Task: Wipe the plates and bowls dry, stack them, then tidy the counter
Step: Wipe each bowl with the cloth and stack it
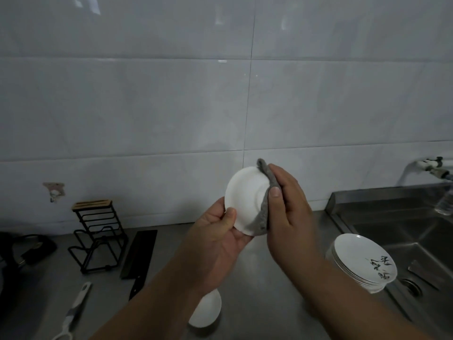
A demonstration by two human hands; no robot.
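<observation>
One small white dish (245, 200) was held above the steel counter (269, 303), its lower left rim gripped by the left hand (220, 231). The right hand (286, 204) pinched one grey cloth (266, 192) over its right edge. One stack of plates (360, 261) stood beside the sink (404, 229). One white bowl (207, 310) sat under the left forearm.

Single view, head-mounted, wide-angle. It looks forward and somewhat downward, facing the tiled wall (147, 106) nearly square-on; the wall fills the upper two thirds. The steel counter (255, 278) runs along the bottom, the sink (392, 229) at lower right. The left hand (215, 241) and right hand (286, 212) sit close to the lens, centre frame.
</observation>
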